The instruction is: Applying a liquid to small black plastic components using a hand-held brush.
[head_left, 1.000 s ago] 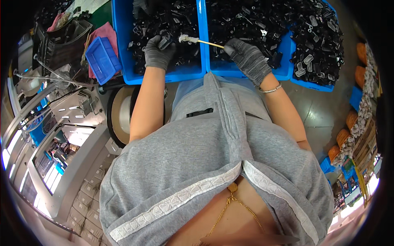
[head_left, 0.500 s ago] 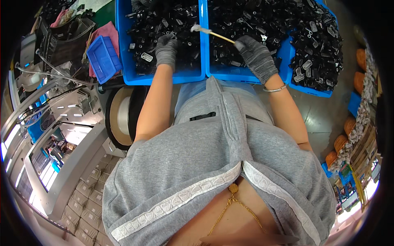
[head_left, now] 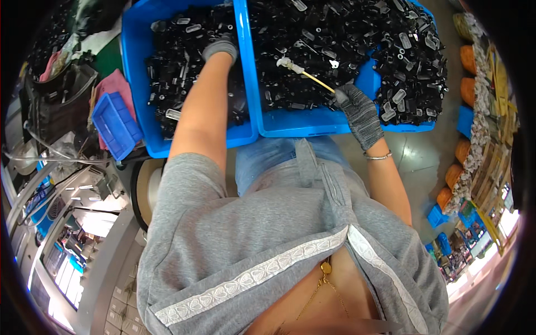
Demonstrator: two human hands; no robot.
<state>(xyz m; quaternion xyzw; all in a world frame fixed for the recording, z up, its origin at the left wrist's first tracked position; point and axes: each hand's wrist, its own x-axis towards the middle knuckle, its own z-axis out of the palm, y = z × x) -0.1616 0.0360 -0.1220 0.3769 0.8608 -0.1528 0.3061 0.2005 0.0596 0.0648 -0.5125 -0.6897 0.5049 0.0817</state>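
Observation:
My right hand (head_left: 360, 114), in a dark grey knit glove, grips the end of a thin wooden stick (head_left: 319, 83). White fluffy material (head_left: 289, 65) is wrapped on the stick's far tip, held over the right blue bin (head_left: 301, 123). My left hand (head_left: 221, 49), also gloved, reaches deep into the left blue bin (head_left: 135, 84); its fingers are hidden among the pieces. Small black plastic parts (head_left: 178, 56) and a few clear oblong pieces (head_left: 405, 41) fill both bins.
A small blue tray (head_left: 117, 125) lies on a pink cloth (head_left: 103, 89) left of the bins. Grey machinery (head_left: 106, 262) stands at my left, beside a large reel (head_left: 151, 190). Several orange-brown round things (head_left: 468, 89) line the right side.
My left hand has stretched farther forward into the left bin. The stick in my right hand has come lower in the picture, and the whole view has shifted.

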